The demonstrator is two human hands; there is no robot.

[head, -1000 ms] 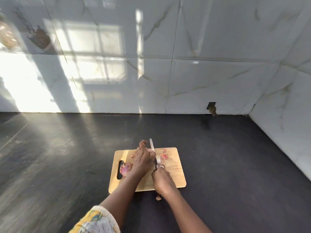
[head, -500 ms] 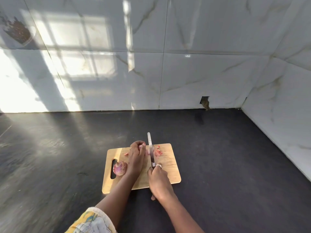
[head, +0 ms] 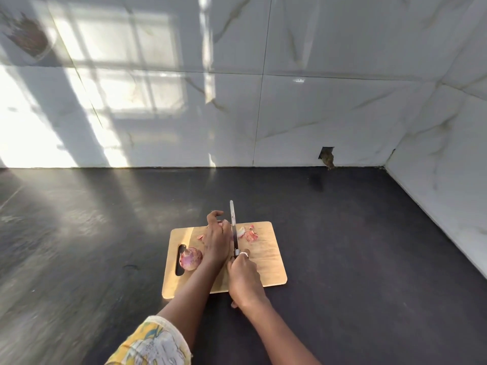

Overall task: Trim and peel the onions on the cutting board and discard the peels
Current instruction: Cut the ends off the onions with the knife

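head | right hand [head: 243,279] grip: knife [head: 233,227] | onion [head: 191,258] left, apart

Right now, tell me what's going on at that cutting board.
A person is trimming onions on a wooden cutting board set on a dark counter. The left hand presses down on an onion that it mostly hides, while the right hand grips a knife whose blade runs close along the left hand's fingers. Another whole onion waits by the board's handle slot, and cut scraps lie right of the blade.
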